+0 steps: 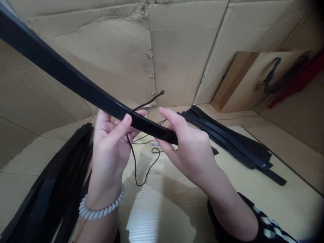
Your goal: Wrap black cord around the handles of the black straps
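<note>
A long black flat strip (76,82) runs from the upper left down to the middle of the view. My left hand (111,141) is closed round it from below, thumb on top, and pinches a thin dark cord (135,168) whose frayed end sticks up past the strip. The cord hangs down in a loop over the table. My right hand (188,145) grips the near end of the strip between thumb and fingers. A pale coiled band sits on my left wrist.
A pile of black strips (50,189) lies at the left and another stack (233,141) at the right on the light wooden table (162,202). Cardboard sheets (177,50) wall the back and sides. A brown paper bag (253,81) leans at the right.
</note>
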Demonstrator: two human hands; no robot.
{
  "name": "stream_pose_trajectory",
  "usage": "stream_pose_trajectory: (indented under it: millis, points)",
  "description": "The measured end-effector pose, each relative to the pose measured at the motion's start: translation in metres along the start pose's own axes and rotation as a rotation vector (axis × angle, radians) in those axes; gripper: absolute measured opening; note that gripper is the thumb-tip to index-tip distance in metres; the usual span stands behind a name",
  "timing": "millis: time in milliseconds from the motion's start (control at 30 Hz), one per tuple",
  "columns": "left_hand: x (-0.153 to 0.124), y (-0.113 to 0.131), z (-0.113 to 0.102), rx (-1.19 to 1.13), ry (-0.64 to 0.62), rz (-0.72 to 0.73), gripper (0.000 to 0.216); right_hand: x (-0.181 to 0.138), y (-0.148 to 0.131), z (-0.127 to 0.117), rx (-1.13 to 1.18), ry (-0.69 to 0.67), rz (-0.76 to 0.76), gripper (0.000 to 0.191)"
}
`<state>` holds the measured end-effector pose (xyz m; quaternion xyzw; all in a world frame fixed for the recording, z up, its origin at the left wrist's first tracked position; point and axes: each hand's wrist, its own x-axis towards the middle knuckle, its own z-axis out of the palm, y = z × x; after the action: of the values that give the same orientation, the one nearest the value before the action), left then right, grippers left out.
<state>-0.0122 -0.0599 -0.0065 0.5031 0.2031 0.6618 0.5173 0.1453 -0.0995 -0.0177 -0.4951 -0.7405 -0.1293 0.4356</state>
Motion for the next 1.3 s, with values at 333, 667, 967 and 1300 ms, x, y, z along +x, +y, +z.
stream_pose_trajectory:
  millis: [333, 667, 967, 1300]
  points:
    - [-0.006, 0.009, 0.007, 0.078, 0.075, 0.118, 0.009, -0.001, -0.009, 0.002, 0.341, -0.053, 0.088, 0.02]
    - [-0.013, 0.012, -0.002, 0.751, 0.124, 0.55, 0.022, 0.001, -0.023, 0.007, 1.429, -0.412, 0.641, 0.02]
    - [-0.016, 0.02, -0.002, 0.794, -0.309, 0.515, 0.017, -0.004, -0.013, 0.004, 1.641, -0.294, 0.748, 0.03]
    - [-0.01, 0.024, -0.005, 0.783, -0.543, 0.507, 0.022, 0.002, -0.019, 0.0, 1.503, -0.303, 0.669, 0.042]
